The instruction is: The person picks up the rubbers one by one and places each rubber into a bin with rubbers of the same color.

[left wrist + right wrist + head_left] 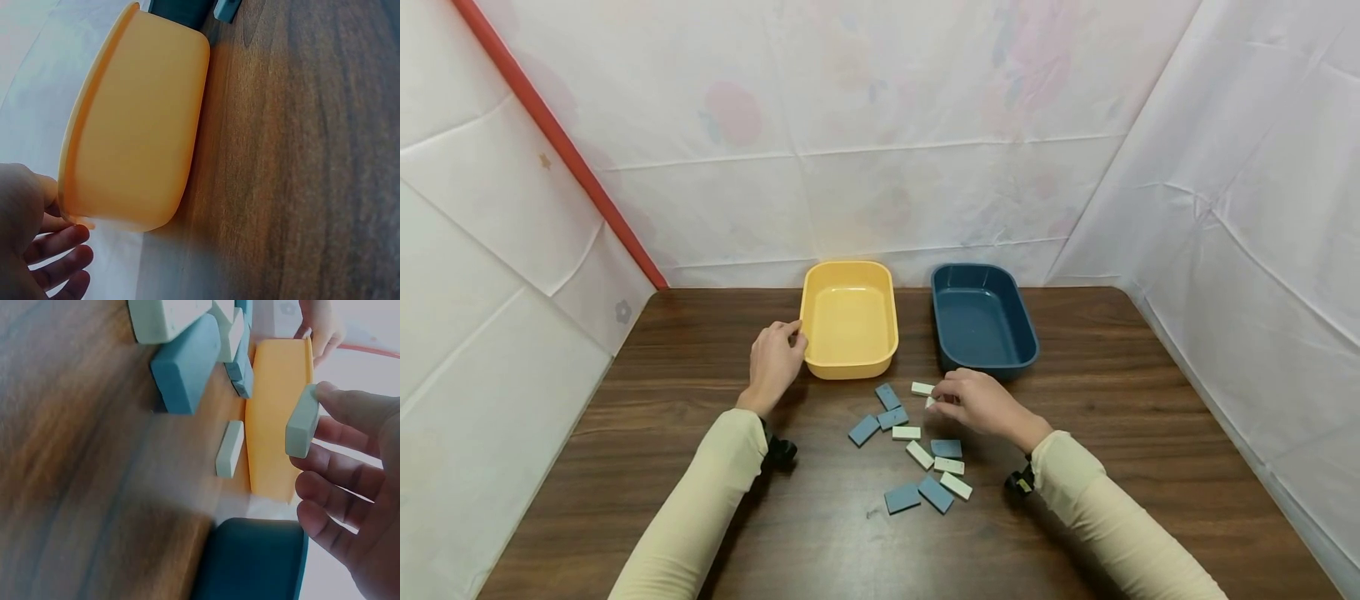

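The right hand (981, 402) pinches a small white block (302, 425), at seven o'clock from the blue tub (977, 315). The left hand (777, 360), at eight o'clock from the yellow tub (850, 369), pinches its rim.

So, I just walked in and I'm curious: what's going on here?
A person's right hand pinches a white block near the blue tray, while their left hand grips the yellow tray by its rim. More white blocks and several blue-grey blocks lie scattered on the table, nearer the person than both trays.
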